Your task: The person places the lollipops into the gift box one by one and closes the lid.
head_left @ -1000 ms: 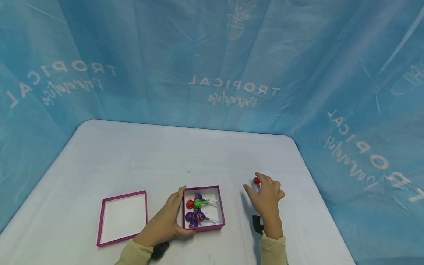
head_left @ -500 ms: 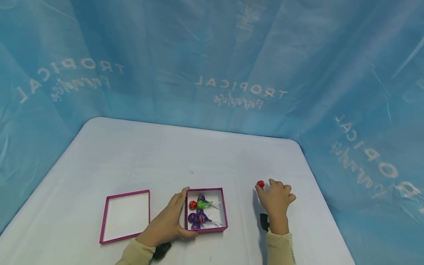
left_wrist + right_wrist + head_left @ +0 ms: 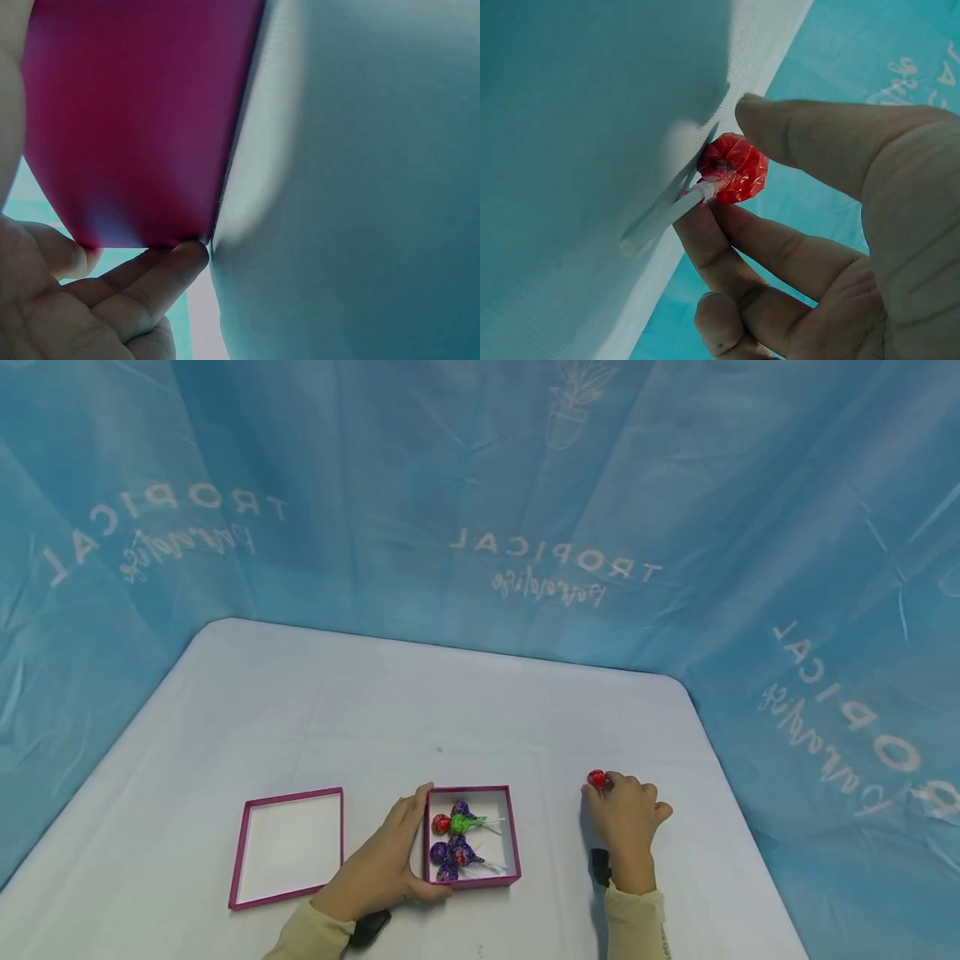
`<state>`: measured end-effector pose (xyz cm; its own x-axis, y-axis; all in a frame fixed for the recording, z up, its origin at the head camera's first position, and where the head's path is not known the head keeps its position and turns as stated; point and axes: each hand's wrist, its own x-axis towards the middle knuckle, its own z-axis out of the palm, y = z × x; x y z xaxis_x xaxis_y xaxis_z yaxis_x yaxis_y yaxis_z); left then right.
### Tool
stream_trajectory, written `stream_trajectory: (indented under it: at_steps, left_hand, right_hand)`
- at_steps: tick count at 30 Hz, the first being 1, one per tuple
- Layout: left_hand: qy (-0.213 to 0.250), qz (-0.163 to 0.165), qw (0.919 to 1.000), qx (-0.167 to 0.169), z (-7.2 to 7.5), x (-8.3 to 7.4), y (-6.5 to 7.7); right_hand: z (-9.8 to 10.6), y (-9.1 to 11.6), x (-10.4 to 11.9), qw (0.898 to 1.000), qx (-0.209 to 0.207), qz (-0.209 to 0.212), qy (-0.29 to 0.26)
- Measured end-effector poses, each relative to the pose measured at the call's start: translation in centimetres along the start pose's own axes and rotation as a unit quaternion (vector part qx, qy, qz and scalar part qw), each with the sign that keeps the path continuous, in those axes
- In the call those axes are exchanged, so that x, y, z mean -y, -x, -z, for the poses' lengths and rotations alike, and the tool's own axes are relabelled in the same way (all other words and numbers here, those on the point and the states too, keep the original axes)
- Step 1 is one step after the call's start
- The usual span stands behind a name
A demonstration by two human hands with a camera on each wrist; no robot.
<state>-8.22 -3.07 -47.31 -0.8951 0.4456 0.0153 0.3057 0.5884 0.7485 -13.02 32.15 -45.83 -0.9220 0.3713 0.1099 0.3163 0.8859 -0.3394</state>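
Note:
A shallow open box (image 3: 512,835) with magenta walls and a white inside holds several wrapped lollipops (image 3: 457,852), purple, green and red. My left hand (image 3: 382,864) grips its left end, thumb at the near wall and fingers at the far corner; the left wrist view shows the fingertips (image 3: 191,255) against the magenta wall. Over to the right, my right hand (image 3: 626,814) pinches a red lollipop (image 3: 739,169) low at the tablecloth. Its thumb is at the wrapped head, the fingers at the other side, and the white stick (image 3: 660,221) points back toward the wrist camera.
Left of the box lies a magenta-rimmed lid (image 3: 292,847), white side up, partly behind the left hand. White cloth covers the table (image 3: 420,702), and a blue printed curtain (image 3: 405,485) hangs behind and at the sides.
My right hand has come down around the red lollipop, its thumb and fingers closing in. The left hand keeps its hold on the box. The whole head view has shifted slightly.

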Motion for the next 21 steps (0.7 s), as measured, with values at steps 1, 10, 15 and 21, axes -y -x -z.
stream_trajectory:
  at_steps: [1, 10, 15, 21]
  left_hand:
    - [-0.001, -0.003, 1.0000, -0.001, 0.01, -0.01, -0.04]
    - [-0.005, 0.002, 1.0000, -0.005, 0.20, -0.15, -0.07]
    - [-0.001, 0.006, 1.0000, 0.001, 0.21, -0.27, -0.02]
    - [-0.011, 0.008, 0.9999, 0.001, 0.13, -0.27, -0.03]
  right_hand:
    - [0.01, -0.08, -0.03, 1.000, -0.001, -0.004, -0.003]
    - [-0.13, -0.55, -0.20, 0.999, -0.018, -0.017, -0.032]
    - [-0.16, -0.61, -0.34, 0.999, -0.019, -0.013, -0.026]
    - [-0.16, -0.78, -0.30, 0.999, -0.030, -0.004, -0.029]
